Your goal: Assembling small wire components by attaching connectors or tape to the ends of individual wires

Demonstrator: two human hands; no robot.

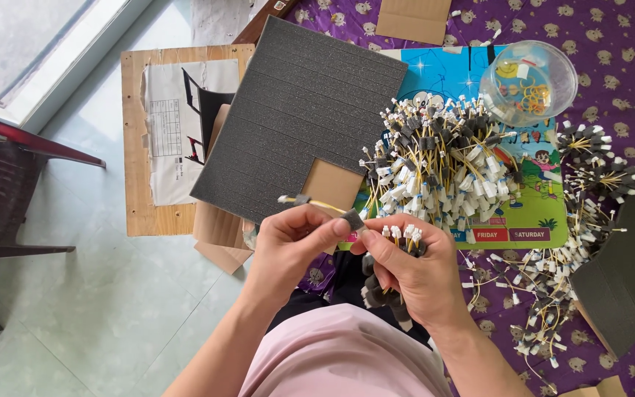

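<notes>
Covering work surface: purple patterned cloth (626,88); pale tiled floor (75,316) beside

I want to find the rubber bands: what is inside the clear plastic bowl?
Inside the clear plastic bowl, yellow rubber bands and a few small white bits show through the wall. Glare hides part of the contents, and the bowl covers the poster beneath.

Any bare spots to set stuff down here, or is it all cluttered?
Free: the grey foam sheet top, and floor tiles left of the left hand. Crowded: the cable pile and loose cables right of the right hand.
</notes>
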